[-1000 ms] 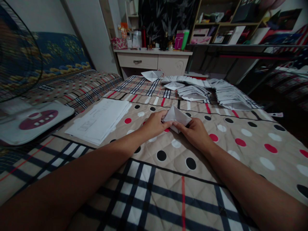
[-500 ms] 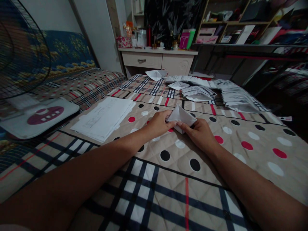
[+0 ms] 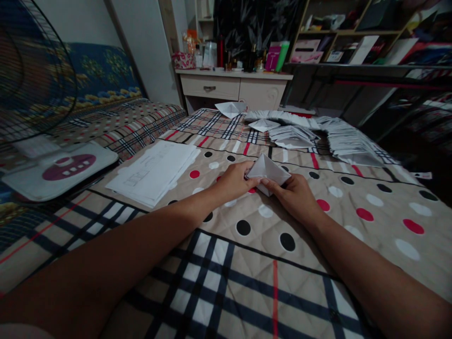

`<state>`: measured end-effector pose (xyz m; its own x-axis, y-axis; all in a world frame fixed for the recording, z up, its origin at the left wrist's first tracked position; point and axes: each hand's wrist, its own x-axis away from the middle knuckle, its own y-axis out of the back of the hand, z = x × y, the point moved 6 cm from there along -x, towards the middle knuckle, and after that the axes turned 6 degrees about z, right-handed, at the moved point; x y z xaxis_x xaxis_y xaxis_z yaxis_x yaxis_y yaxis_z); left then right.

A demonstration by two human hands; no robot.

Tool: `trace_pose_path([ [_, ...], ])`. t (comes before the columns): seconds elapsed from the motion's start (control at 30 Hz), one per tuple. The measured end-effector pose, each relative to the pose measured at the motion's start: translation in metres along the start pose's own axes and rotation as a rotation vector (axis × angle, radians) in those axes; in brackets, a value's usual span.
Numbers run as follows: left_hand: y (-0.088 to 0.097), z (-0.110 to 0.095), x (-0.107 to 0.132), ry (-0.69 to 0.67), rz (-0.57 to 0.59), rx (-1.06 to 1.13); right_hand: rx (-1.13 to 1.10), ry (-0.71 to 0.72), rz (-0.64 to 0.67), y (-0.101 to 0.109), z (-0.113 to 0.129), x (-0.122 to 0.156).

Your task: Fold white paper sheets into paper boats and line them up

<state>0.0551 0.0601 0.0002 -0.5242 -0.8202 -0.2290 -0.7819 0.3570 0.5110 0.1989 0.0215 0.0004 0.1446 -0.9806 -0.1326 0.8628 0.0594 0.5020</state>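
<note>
Between my two hands is a folded piece of white paper [image 3: 265, 170], its pointed tip upward, held just over the spotted bedspread [image 3: 226, 249]. My left hand [image 3: 237, 179] grips its left corner, thumb across the front. My right hand [image 3: 294, 193] pinches the lower right side, with the thumb on the front near the other thumb. The fingers behind the paper are partly hidden. To the left lies a stack of printed paper sheets [image 3: 155, 172], flat on the bed.
Farther back lie rows of folded papers [image 3: 349, 141], a smaller bunch [image 3: 293, 135] and single folded pieces [image 3: 231, 109]. A floor fan [image 3: 60, 165] stands at left. Behind the bed is a white dresser [image 3: 212, 87] crowded with bottles; shelves [image 3: 339, 33] rise at right.
The view has shifted very slightly, so everything sits a little farther right. Both hands keep their grip on the folded paper, which looks the same.
</note>
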Motion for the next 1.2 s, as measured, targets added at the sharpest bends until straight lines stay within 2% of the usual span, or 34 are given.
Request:
trace_pose_path([
  [1.2, 0.0016, -0.0047, 0.0008, -0.002, -0.010, -0.001, 0.010, 0.025, 0.001, -0.0003, -0.0027, -0.0019],
])
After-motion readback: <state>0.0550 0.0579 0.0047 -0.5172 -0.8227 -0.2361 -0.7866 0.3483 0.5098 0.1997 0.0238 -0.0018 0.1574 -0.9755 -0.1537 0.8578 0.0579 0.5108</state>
